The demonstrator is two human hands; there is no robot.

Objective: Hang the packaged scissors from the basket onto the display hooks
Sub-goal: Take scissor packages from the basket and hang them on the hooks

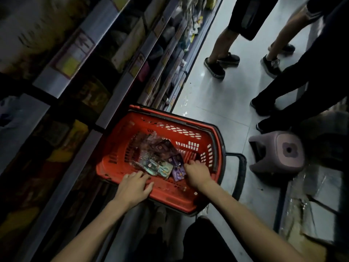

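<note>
Step in hand, as judged from the scene: retrieval of stock from the basket (pixel 214 130), before any hanging. The red basket sits on the aisle floor beside the shelves (pixel 120 103), and both hands are at its near end.

Left hand (pixel 135 186): lies on the near rim of the basket, fingers (pixel 138 175) straight and slightly apart, holding nothing. It appears to steady the basket.

Right hand (pixel 197 172): reaches inside, fingers bent downward among the packs. The fingertips are hidden, so it cannot be determined whether they have clamped on a pack or are only touching one.

Packaged scissors (pixel 160 157): a loose, overlapping pile on the basket floor, toward its near right part. The packs are flat cards in dark purple and teal tones under glossy clear film. One purple pack lies just beside the right hand. Individual scissors cannot be made out in the dim light.

Next move, by judgement:
1. Separate a single pack from the pile; the slick film may cause packs to slide or lift together.
2. Locate the hang hole at the card top.
3. Raise the pack to the display hooks, which cannot be identified in this view.

A purple stool (pixel 277 152) stands on the floor to the right of the basket.
</note>
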